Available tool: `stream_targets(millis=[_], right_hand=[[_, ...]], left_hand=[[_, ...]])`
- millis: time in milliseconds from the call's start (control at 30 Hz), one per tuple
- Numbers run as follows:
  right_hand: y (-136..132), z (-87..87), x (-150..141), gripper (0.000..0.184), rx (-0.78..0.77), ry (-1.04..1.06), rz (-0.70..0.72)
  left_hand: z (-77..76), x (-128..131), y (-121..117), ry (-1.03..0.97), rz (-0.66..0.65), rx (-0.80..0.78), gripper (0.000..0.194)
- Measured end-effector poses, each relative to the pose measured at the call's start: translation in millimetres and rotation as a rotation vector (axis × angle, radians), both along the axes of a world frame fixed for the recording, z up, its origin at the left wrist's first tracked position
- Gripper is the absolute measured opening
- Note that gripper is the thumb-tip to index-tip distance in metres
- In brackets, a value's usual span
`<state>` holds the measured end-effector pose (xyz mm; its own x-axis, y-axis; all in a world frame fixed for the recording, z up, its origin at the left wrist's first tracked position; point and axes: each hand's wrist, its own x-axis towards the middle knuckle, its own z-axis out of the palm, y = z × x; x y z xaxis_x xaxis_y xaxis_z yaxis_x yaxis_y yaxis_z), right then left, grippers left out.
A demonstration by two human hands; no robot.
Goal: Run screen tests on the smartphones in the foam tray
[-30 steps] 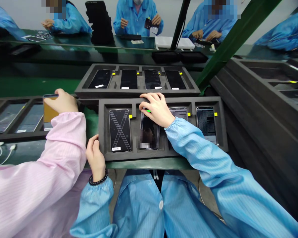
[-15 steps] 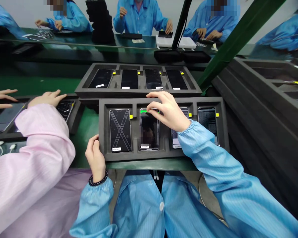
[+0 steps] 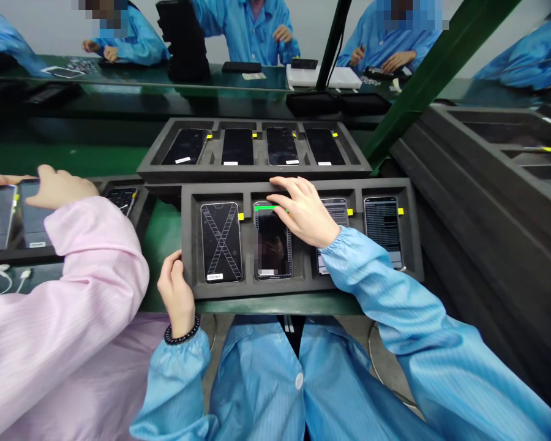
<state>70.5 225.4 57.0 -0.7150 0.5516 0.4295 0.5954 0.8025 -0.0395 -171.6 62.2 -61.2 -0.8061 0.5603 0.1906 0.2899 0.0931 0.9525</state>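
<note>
My left hand (image 3: 177,293) is closed on the left edge of a dark foam tray (image 3: 232,290), its fingers bent against the side. In this tray's compartments lie several smartphones. The leftmost phone (image 3: 221,245) shows a ladder-patterned X. Over the top of the second phone (image 3: 272,245) is my right hand (image 3: 305,211), fingers apart, with a fingertip at or just above the screen. A green bar runs along that screen's top. My right wrist and sleeve partly cover the third phone (image 3: 335,211). At the right end, the fourth phone (image 3: 382,226) displays lines of text.
Behind stands another foam tray (image 3: 257,173) of dark-screened phones. Stacked trays (image 3: 477,202) rise on the right beside a green post (image 3: 422,92). A co-worker's pink sleeve (image 3: 96,245) and hand are close on the left, near white earphones (image 3: 2,269). More people sit across.
My right hand has shifted slightly left, and the green bar now reaches farther across the screen. The pink-sleeved co-worker's hand has moved left. Across the table, a person has raised an arm.
</note>
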Motion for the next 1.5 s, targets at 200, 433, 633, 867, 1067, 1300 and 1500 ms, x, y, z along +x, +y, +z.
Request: stream_targets(millis=[200,433,633,867,1067,1300,1500], right_hand=[[-8,-3.4,14,0.031,0.166,0.044,-0.015],[-10,-7.9,22,0.027,0.167,-0.01,-0.049],[-8,0.6,28,0.026,0.181,0.062,-0.108],[-17,-10.3,29,0.026,0.178,-0.001,-0.054],[-50,-23.8,41,0.022,0.133,-0.029,0.003],[-99,-33.1,50,0.022,-0.004,-0.025,0.068],[-85,-22.0,50,0.032,-0.127,0.001,0.143]], left_hand=[[-4.4,-2,0,-0.014,0.001,0.008,0.033],[-4.9,-2,0,0.001,-0.004,0.002,0.032],[-3.8,-1,-1,0.017,-0.008,-0.001,0.032],[-2.6,-1,0,0.0,-0.001,0.011,0.032],[-1.1,0,0,-0.002,0.008,0.013,0.032],[-1.4,-1,0,0.024,0.007,0.009,0.033],[-2.8,-2,0,0.016,-0.001,0.021,0.032]])
